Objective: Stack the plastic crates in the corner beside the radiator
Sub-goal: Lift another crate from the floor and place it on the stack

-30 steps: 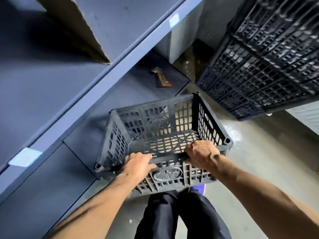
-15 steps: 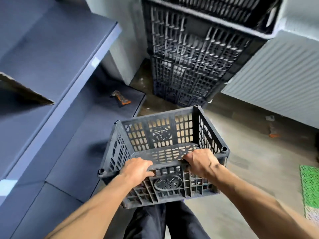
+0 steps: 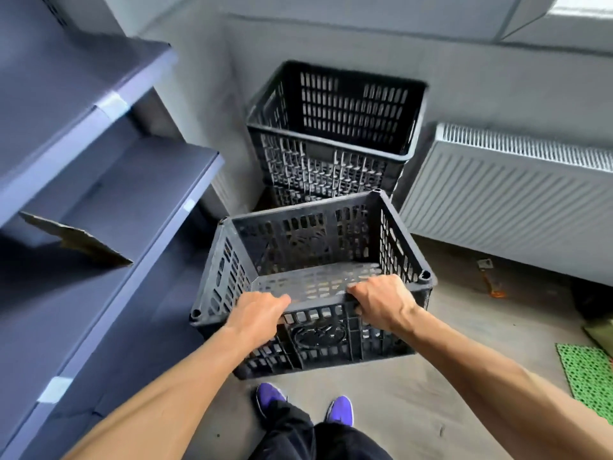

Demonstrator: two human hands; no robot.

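We stand on a grey concrete floor [image 3: 414,410] with blue metal shelving [image 3: 109,200] at nine o'clock and a white ribbed radiator [image 3: 517,200] at two o'clock. At twelve o'clock, a stack of black slotted plastic crates [image 3: 331,141] fills the corner, top crate empty. Our left hand [image 3: 255,318] and right hand [image 3: 381,302] both curl tightly over the near rim of an empty black lattice plastic crate [image 3: 311,260], held off the floor just before the stack.

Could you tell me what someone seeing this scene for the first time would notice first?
First, the black crate held at centre, with the left hand and right hand closed on its near rim. Behind it, a stack of crates stands in the corner, with the white radiator to its right. Grey shelves fill the left side.
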